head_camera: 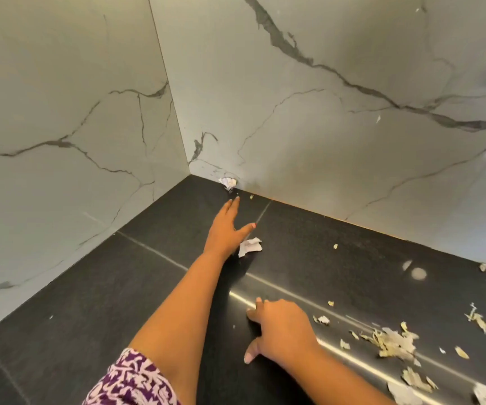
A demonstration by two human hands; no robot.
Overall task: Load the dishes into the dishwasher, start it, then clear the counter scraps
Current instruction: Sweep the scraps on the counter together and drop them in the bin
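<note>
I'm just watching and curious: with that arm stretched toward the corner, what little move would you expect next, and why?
Probably the left hand reaches slightly farther and draws the crumpled paper scrap in the corner back along the dark counter. Its straight fingers stop just short of that scrap, and nothing is held. A second paper scrap lies beside the thumb; most scraps lie right of the right hand.
</note>
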